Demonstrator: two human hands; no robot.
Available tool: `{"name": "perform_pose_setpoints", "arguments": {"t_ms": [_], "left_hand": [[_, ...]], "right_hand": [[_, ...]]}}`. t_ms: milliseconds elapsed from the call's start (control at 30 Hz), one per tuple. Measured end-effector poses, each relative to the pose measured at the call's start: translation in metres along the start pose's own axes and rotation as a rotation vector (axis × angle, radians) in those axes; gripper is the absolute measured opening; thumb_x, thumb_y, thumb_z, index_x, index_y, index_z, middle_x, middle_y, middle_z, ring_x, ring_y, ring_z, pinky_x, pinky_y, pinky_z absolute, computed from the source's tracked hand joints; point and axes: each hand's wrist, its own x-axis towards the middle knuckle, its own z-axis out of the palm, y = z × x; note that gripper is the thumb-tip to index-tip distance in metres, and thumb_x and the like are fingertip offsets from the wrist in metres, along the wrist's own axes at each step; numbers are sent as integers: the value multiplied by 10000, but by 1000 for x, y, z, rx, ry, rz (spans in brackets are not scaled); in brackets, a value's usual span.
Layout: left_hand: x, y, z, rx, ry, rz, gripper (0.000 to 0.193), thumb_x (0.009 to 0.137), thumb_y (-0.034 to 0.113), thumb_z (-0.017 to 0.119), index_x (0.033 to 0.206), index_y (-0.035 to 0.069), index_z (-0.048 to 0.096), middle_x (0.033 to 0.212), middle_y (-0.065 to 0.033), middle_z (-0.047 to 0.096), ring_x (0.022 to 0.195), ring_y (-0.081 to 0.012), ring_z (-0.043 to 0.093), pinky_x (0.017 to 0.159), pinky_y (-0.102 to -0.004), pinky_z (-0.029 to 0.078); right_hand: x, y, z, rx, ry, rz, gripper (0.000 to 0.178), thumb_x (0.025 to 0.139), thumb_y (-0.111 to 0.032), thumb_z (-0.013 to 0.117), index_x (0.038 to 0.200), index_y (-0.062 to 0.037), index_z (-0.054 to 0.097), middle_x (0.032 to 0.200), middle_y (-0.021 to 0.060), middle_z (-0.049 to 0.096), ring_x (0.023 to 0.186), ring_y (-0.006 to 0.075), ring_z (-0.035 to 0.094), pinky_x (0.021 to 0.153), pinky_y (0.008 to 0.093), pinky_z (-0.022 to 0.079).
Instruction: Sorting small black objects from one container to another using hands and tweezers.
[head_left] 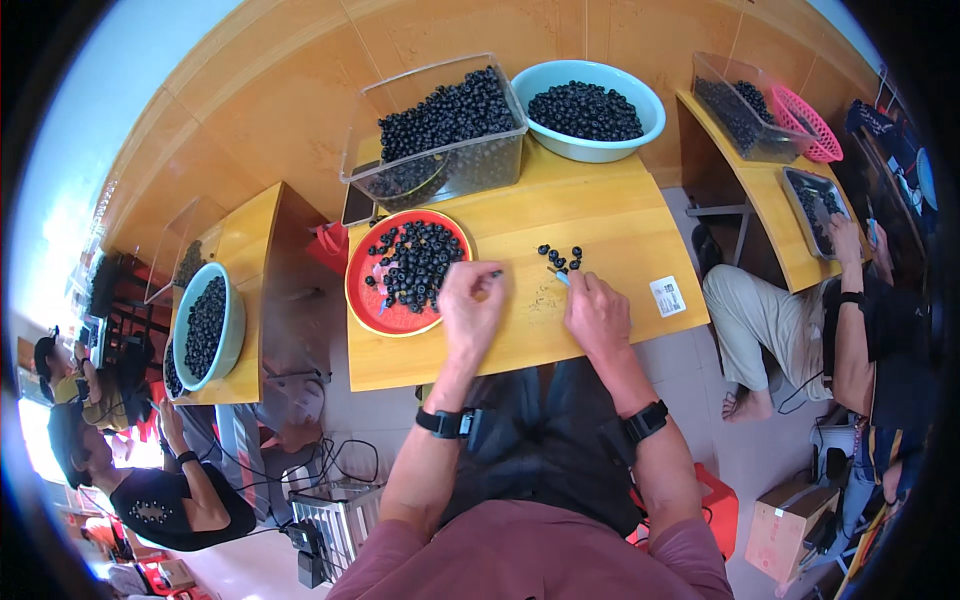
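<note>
I'm looking at dark blue-black berries (418, 262) heaped on a bright red tray (372, 305), and a few more dark ones (559, 256) are sitting on the honey-yellow wooden table (610, 215). A pale teal bowl (640, 95) is glowing beside a clear plastic bin (480, 165), and I'm wearing black wristbands and maroon sleeves.

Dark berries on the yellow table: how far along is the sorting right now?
Looks done: a small cluster of dark berries lies loose on the yellow table, apart from the rest. In hand: the left hand pinches a berry beside the red tray, and the right hand holds a small blue tool. Left: the tray is well covered, and the clear bin and teal bowl are full.
</note>
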Motion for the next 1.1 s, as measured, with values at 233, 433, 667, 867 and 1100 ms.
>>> {"name": "perform_pose_setpoints", "arguments": {"t_ms": [233,433,667,867,1100], "left_hand": [[38,19,-43,534,98,225,299,810,-37,708,1099,40,707,1124,-162,646,1095,-362,616,961,-444,495],[49,15,20,350,-337,261,280,851,38,740,1128,12,711,1092,-212,655,1054,-400,649,945,-451,525],[56,-13,58,411,-449,179,227,861,99,775,1062,-3,748,1008,-219,690,977,-375,686,882,-438,557],[38,0,44,274,-327,79,227,879,112,788,1069,-4,742,1000,-198,736,838,-303,737,778,-384,593],[0,8,41,-47,-164,-299,225,904,101,783,1087,-22,735,949,-132,780,851,-187,761,768,-312,589]], "right_hand": [[-2,6,9,-17,42,6,24,832,-69,620,845,-78,603,745,93,619,693,280,694,581,416,574],[0,0,5,-12,52,35,15,860,-81,612,851,-80,599,747,91,624,693,279,697,584,416,576],[-3,4,11,0,90,33,22,858,-78,610,849,-74,591,747,94,631,685,281,696,582,411,574],[-2,2,5,0,83,32,31,840,-69,619,845,-74,589,738,98,626,682,278,694,581,409,571],[-1,0,1,-3,52,27,42,827,-69,629,840,-73,589,754,99,624,688,277,691,586,410,569]]}}
